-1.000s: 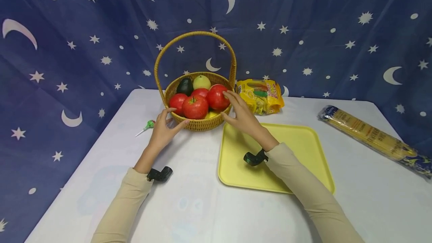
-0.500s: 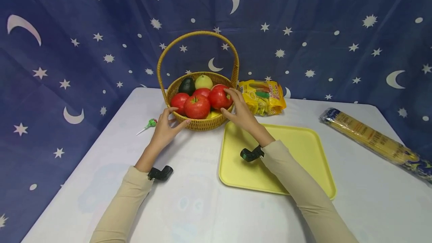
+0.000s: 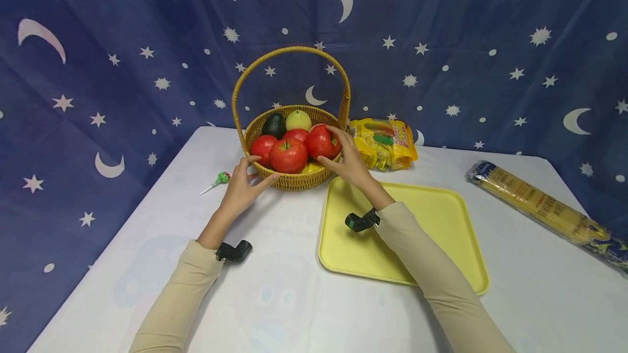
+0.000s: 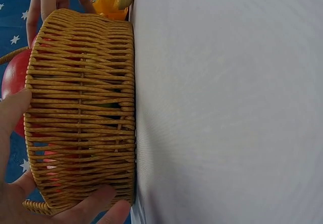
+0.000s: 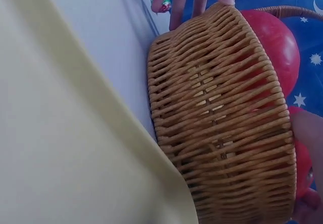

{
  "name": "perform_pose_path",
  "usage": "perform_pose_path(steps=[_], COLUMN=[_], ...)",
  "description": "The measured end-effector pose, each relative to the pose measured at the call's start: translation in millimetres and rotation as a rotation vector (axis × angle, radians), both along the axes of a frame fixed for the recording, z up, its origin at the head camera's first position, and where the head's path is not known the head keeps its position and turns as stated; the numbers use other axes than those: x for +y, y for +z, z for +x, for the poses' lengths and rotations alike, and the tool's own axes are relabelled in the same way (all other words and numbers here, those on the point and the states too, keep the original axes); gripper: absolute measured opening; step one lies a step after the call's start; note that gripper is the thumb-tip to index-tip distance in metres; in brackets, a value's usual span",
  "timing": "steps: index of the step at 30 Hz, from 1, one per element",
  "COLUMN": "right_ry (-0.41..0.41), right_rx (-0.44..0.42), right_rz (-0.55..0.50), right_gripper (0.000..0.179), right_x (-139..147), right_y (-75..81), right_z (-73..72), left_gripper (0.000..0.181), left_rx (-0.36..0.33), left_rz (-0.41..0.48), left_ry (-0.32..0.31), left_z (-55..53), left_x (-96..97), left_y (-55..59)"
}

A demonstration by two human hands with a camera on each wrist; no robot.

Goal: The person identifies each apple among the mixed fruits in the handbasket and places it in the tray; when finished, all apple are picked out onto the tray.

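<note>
A wicker basket (image 3: 300, 180) with a tall arched handle holds several red apples, a dark green avocado (image 3: 273, 125) and a pale green pear (image 3: 298, 120). My left hand (image 3: 241, 187) grips the basket's front left side, its thumb at the rim and fingers spread along the wicker wall in the left wrist view. At the right side of the basket, my right hand (image 3: 350, 165) holds the rightmost red apple (image 3: 321, 140), fingers over its far side and thumb at its front. That apple still sits among the other fruit. Another red apple (image 3: 289, 156) lies at the front.
A yellow tray (image 3: 392, 260) lies beneath my right forearm, close to the basket. Behind it stands a yellow candy bag (image 3: 384, 143). A lollipop (image 3: 216, 182) lies left of the basket, and a long pack of noodles (image 3: 544, 206) at the far right. A starry curtain hangs behind.
My right hand has moved slightly in, its thumb and fingers closer round the rightmost apple. The left hand keeps its place on the basket. The head view has shifted a little.
</note>
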State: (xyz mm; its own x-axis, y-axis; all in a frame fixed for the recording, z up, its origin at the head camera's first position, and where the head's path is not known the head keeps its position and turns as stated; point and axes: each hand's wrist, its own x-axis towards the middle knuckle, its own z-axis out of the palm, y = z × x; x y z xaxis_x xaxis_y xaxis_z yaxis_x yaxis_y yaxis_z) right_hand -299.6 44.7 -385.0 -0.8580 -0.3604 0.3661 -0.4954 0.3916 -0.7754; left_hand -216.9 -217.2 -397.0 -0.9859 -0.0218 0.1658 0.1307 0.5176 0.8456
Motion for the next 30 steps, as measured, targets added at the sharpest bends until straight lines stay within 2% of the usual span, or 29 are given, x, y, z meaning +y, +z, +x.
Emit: perform_pose_path(steps=[4, 9, 20, 24, 28, 30], right_ry=[-0.033, -0.064, -0.106, -0.100, -0.088, -0.088], right_rx=[-0.054, -0.073, -0.017, -0.012, 0.001, 0.019], right_rz=[-0.084, -0.140, -0.193, -0.211, -0.232, -0.240], right_gripper=[0.072, 0.071, 0.072, 0.069, 0.071, 0.073], right_x=[-7, -10, -9, -10, -12, -12], right_y=[-1.4, -4.6, -17.3, -6.6, -3.4, -11.0], right_z=[-1.2, -0.5, 5.1, 12.7, 11.0, 2.8], left_gripper=[0.069, 0.069, 0.069, 0.070, 0.070, 0.069], left_rx=[0.005, -0.003, -0.010, -0.015, -0.014, -0.013], left_rz=[0.007, 0.002, 0.010, 0.005, 0.004, -0.001], left_ry=[-0.001, 0.000, 0.003, 0.006, 0.007, 0.010], left_z=[-0.3, -0.2, 2.8, 2.7, 2.1, 1.8], left_x=[-0.8, -0.6, 2.4, 2.2, 1.2, 0.8], left_y=[0.1, -2.1, -8.0, -6.6, -3.6, -2.1])
